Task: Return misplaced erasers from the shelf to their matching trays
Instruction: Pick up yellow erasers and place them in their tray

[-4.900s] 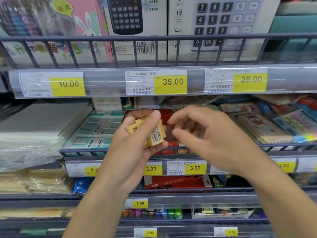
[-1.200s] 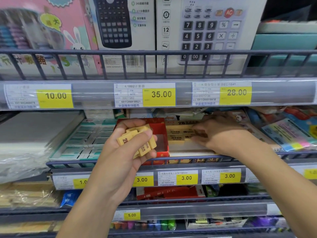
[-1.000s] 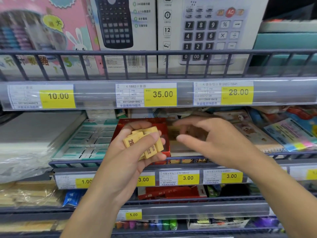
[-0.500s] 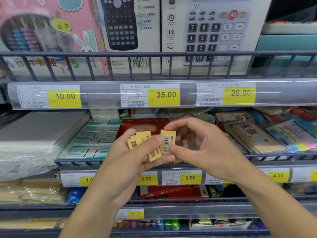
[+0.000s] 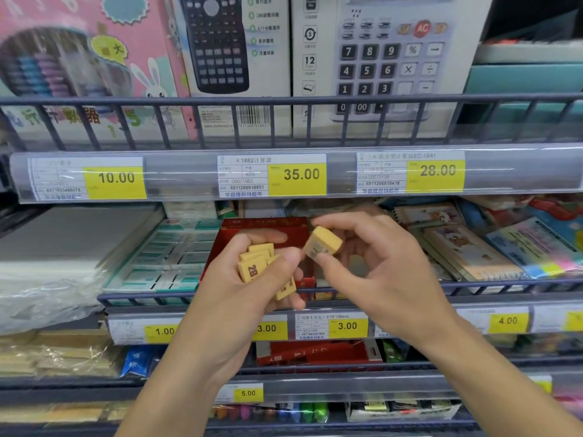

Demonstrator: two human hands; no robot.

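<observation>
At the centre of the frame the left hand [image 5: 252, 279] is curled around a small stack of yellow erasers [image 5: 257, 261] (one shows "2B" on its end), thumb pressed over the top of them and fingers wrapped beneath. Just to its right and slightly higher, the right hand [image 5: 372, 263] pinches a single eraser [image 5: 323, 244] between thumb below and forefinger above, the other fingers loosely bent; this eraser is tilted, its end nearly touching the left thumb tip, though whether they actually meet cannot be told. Both hands hover in front of the middle shelf, directly before a red tray [image 5: 262, 228] whose back wall rises behind the left fingers. Left of the red tray lies a green-and-white tray [image 5: 167, 257] of flat packs, and further left a plastic-wrapped pile of paper [image 5: 47, 266]. At the right of the frame notebooks [image 5: 457, 247] lean on the same shelf. Along the shelf edges run yellow price tags, a "35.00" tag [image 5: 301, 175] above the hands and a "3.00" tag [image 5: 347, 325] below them. On the top shelf, behind a wire rail [image 5: 284, 100], stand calculator boxes [image 5: 394, 58] and a pink box [image 5: 79, 58] at upper left.
</observation>
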